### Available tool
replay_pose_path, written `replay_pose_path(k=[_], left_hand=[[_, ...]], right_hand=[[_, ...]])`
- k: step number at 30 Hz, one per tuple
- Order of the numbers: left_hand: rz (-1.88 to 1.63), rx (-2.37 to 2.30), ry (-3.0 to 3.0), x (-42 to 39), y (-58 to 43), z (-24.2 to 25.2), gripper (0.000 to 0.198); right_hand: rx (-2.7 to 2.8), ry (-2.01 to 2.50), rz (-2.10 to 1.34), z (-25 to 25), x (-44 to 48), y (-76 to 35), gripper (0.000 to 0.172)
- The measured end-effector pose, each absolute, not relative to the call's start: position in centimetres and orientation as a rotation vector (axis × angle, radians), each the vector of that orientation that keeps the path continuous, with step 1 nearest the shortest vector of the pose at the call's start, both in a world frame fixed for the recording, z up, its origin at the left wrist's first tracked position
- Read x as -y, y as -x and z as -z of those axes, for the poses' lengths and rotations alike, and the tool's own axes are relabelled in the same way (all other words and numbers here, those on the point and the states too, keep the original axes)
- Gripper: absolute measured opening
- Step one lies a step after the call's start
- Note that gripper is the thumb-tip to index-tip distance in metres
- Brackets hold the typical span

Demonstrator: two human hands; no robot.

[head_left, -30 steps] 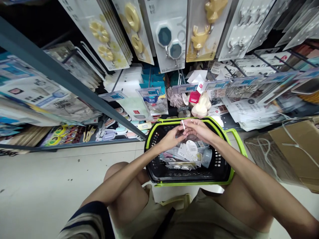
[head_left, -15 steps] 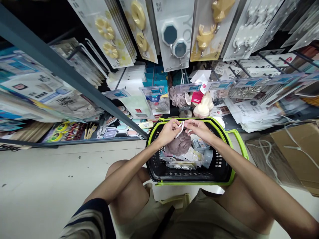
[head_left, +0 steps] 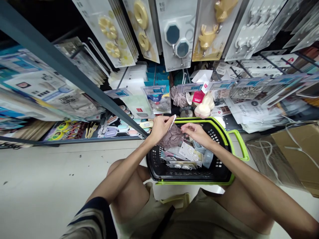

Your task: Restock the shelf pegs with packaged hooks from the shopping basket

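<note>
My left hand (head_left: 161,128) is closed on the white cord (head_left: 172,122) of a mauve-grey bath puff (head_left: 171,136). The puff hangs at the far left part of a black shopping basket (head_left: 191,174) with a green rim. My right hand (head_left: 196,133), a ring on one finger, is just right of the puff with its fingertips pinched together. Whatever they hold, if anything, is too small to make out. Below in the basket lie carded packs (head_left: 190,152), a small light-blue plastic basket (head_left: 198,146) and a translucent grey-blue container (head_left: 207,158).
Carded hooks (head_left: 175,36) hang above the basket. Behind its rim, a cream puff (head_left: 204,106) and another grey puff (head_left: 178,96) rest on the shelf. A slanted metal shelf post (head_left: 99,99) stands left. At right are strapped cardboard boxes (head_left: 296,149).
My hands have moved apart. The left has gone left with the cord, shifting the puff left and uncovering a white card. The right has come slightly lower, off the cord.
</note>
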State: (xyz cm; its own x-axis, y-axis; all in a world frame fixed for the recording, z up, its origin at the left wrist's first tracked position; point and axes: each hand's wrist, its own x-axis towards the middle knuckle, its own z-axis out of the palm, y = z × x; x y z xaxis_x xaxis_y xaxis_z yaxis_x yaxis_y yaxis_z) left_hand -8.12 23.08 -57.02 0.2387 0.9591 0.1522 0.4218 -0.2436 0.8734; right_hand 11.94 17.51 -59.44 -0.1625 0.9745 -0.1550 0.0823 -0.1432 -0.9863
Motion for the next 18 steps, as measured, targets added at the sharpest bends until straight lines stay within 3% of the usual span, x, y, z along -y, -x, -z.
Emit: replay_pose_path(k=[4,9,13,15,18], left_hand=[[-0.944,-1.336,-1.954,-23.5,9.0,56.5,0.055],[-0.827,-1.267,-1.616,-23.3,8.2,56.3,0.057],[-0.815,-1.205,-1.553,-22.6,7.6,56.7,0.062],[-0.824,-1.176,-1.536,-22.4,7.5,57.0,0.063],[-0.834,-1.184,-1.577,-22.3,7.4,57.2,0.061]], right_hand=[[1.334,1.286,-1.412,59.6,-17.6,-12.1,0.03],[1.31,1.242,-1.576,59.3,-17.2,-11.3,0.039],[1.535,1.309,-1.371,59.6,-16.7,-10.9,0.052],[1.63,1.376,-1.241,59.8,-16.5,-10.8,0.046],[1.685,1.394,-1.21,60.1,-16.6,-10.8,0.021]])
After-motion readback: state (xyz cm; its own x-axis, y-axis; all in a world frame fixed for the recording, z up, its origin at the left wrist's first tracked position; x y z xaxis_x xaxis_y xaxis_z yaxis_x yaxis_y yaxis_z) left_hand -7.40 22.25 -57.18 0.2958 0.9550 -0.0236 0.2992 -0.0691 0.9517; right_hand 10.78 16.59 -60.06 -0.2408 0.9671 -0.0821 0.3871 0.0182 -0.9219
